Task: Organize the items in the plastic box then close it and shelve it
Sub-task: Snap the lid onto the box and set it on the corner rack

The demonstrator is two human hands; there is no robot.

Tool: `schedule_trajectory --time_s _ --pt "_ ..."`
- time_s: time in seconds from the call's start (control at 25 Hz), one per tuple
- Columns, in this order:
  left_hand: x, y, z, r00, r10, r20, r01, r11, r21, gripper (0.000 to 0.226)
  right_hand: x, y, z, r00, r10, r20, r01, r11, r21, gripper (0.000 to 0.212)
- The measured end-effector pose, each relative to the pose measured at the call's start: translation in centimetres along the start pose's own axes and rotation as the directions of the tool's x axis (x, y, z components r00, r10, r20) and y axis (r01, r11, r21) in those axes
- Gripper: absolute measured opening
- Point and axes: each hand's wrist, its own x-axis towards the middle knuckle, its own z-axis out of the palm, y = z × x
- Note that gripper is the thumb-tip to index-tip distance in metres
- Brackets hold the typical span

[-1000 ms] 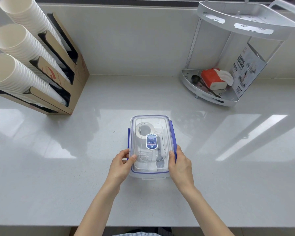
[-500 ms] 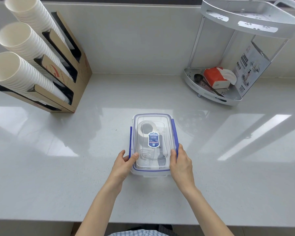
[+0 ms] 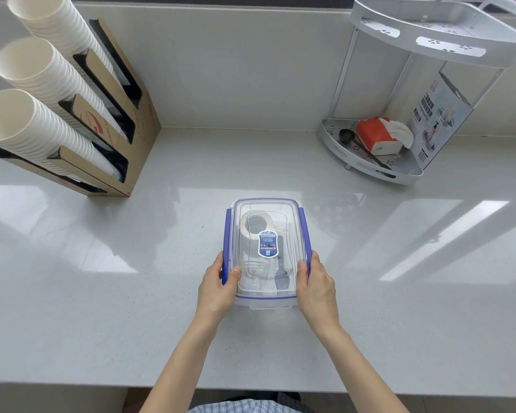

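Note:
A clear plastic box [image 3: 292,222] with a lid on top, blue side latches and a blue label sits on the white counter in front of me. Through the lid I see a roll of tape and a dark fork. My left hand [image 3: 216,289] grips the box's near left side, thumb on the lid and fingers around the blue latch. My right hand [image 3: 316,289] grips the near right side the same way. A white two-tier corner shelf [image 3: 370,169] stands at the back right.
A cardboard dispenser [image 3: 125,123] with three stacks of white paper cups leans at the back left. The shelf's lower tier holds a red tissue pack [image 3: 376,138], a dark scoop and a printed card. The counter's front edge runs below my forearms.
Both hands stay on the box's near sides, with the left fingers now wrapped further around the blue latch. My view has shifted slightly; the box stays on the counter.

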Motion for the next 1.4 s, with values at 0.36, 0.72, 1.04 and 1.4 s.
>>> schedule_trajectory --time_s 0.36,0.72,1.04,1.4 --pt "0.0 0.2 0.4 0.997 0.058 -0.043 -0.057 0.998 0.022 0.042 0.1 0.2 0.0 1.000 -0.009 -0.010 0.008 1.000 -0.019 0.044" --pt "0.8 1.0 0.1 1.000 0.016 -0.006 -0.016 0.998 -0.056 0.039 0.6 0.2 -1.2 0.998 -0.052 -0.030 0.054 0.994 0.091 0.037" --pt "2.8 7.8 0.1 0.984 0.176 0.002 -0.174 0.976 -0.133 0.037 4.4 -3.8 -6.9 0.972 -0.127 -0.196 0.169 0.963 0.211 0.017" --pt "3.8 18.8 0.8 0.927 0.375 0.028 -0.353 0.894 -0.275 0.046 9.0 -10.7 -16.3 0.904 -0.259 -0.340 0.344 0.912 0.222 0.014"
